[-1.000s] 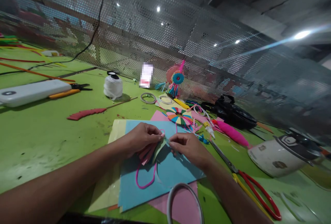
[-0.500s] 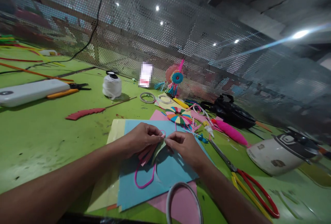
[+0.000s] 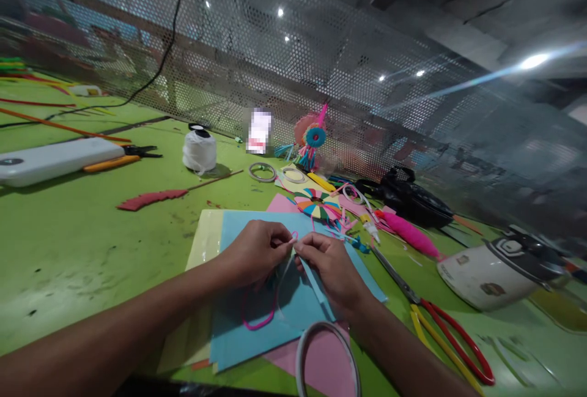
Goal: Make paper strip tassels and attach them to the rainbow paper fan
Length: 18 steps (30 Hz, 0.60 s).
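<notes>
My left hand (image 3: 257,253) is closed in a pinch on a bunch of paper strips with a pink tip; the palm hides most of the bunch. Close against it, my right hand (image 3: 329,262) pinches a light blue paper strip (image 3: 316,282) that slants down under the fingers. A pink cord (image 3: 259,326) loops below the left hand, and a bit of it shows above the fingertips. Both hands are over a blue paper sheet (image 3: 243,345). Just in front of me a tape roll (image 3: 300,360) rests partly on a pink sheet (image 3: 323,357).
Red-and-yellow-handled scissors (image 3: 415,302) lie right of the sheets, near a white lidded container (image 3: 486,274). Beyond are a striped paper disc (image 3: 317,202) and a glue bottle (image 3: 370,230). To the left are a white thread spool (image 3: 199,151) and a red paper piece (image 3: 153,199).
My hands have come closer together at the fingertips. A light blue strip now shows under my right hand, and the pink strips below my left hand are mostly hidden.
</notes>
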Tool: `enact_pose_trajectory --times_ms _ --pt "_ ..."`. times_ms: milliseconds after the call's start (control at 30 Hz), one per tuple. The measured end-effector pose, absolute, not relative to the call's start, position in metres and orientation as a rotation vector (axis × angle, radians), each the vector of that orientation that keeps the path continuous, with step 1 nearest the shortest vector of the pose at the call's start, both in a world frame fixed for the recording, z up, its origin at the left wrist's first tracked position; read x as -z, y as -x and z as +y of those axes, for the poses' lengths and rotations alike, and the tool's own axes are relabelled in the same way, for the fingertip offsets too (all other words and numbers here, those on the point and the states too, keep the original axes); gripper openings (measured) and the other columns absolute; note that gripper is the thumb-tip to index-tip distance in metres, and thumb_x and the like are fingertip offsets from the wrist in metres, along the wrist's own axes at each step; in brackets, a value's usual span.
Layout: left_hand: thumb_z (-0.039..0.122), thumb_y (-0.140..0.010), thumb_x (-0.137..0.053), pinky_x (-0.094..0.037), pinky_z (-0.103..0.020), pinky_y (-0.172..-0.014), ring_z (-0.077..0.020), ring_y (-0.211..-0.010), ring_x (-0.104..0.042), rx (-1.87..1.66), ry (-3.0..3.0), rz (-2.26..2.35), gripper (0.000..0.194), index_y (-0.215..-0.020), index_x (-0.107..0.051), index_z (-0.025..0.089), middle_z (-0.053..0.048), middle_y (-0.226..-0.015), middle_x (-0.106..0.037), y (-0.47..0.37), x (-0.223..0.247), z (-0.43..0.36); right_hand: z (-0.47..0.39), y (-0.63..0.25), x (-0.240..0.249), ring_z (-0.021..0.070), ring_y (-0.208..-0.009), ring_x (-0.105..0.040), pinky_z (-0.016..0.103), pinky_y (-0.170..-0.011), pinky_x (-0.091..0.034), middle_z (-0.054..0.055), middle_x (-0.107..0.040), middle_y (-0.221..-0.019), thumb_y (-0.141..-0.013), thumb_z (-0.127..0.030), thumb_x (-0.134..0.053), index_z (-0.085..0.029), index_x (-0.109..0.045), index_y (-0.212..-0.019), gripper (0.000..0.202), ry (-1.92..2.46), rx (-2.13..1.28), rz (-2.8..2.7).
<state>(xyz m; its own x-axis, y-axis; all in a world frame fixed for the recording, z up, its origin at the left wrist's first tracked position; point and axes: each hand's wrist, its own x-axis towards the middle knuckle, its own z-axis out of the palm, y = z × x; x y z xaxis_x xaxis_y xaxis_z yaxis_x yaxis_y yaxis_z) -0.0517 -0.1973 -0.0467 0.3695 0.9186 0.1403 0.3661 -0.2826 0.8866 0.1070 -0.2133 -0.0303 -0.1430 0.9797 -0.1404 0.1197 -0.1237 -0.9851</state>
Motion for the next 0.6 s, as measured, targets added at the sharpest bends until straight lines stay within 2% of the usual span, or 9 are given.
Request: enact_pose_trajectory --times_ms 100,200,433,600 --pt "0.031 -0.08 -0.05 -0.04 -0.02 -0.055 -0.0159 -0.064 -0.061 -0.927 -1.955 1.136 0.022 -0.082 -0.067 0.016 -0.005 -0.072 -0.069 0.0525 0.0436 -0.1994 -0.2145 -0.1062 0.0319 0.0096 -0.052 -0.048 0.021 -0.051 -0.035 -0.001 -0.055 -0.054 -0.064 -0.032 -0.069 -0.014 -0.058 -0.062 0.021 1.265 -1.393 -1.287" --pt "0.026 -0.08 -0.049 -0.039 -0.021 -0.056 -0.0148 -0.063 -0.06 -0.936 -2.041 1.146 0.021 -0.083 -0.068 0.016 -0.005 -0.072 -0.069 0.0527 0.0415 -0.2005 -0.2148 -0.1053 0.0339 0.0096 -0.053 -0.047 0.022 -0.053 -0.037 -0.001 -0.054 -0.055 -0.063 -0.033 -0.07 -0.015 -0.057 -0.062 0.022 1.224 -1.43 -1.259" --pt "0.018 -0.079 -0.049 -0.04 -0.022 -0.061 -0.0151 -0.066 -0.059 -0.995 -2.131 1.137 0.023 -0.086 -0.07 0.016 -0.006 -0.076 -0.07 0.0497 0.0408 -0.2046 -0.218 -0.1031 0.0364 0.0078 -0.047 -0.038 0.021 -0.046 -0.031 -0.004 -0.045 -0.052 -0.065 -0.031 -0.067 -0.016 -0.055 -0.063 0.019 1.136 -1.509 -1.163" --pt "0.017 -0.079 -0.05 -0.042 -0.022 -0.063 -0.0147 -0.068 -0.059 -1.022 -2.058 1.09 0.021 -0.086 -0.07 0.015 -0.006 -0.078 -0.069 0.0478 0.0413 -0.2042 -0.2208 -0.1028 0.0306 0.0074 -0.049 -0.04 0.02 -0.048 -0.032 -0.003 -0.048 -0.054 -0.065 -0.029 -0.068 -0.015 -0.057 -0.063 0.018 1.116 -1.525 -1.122"
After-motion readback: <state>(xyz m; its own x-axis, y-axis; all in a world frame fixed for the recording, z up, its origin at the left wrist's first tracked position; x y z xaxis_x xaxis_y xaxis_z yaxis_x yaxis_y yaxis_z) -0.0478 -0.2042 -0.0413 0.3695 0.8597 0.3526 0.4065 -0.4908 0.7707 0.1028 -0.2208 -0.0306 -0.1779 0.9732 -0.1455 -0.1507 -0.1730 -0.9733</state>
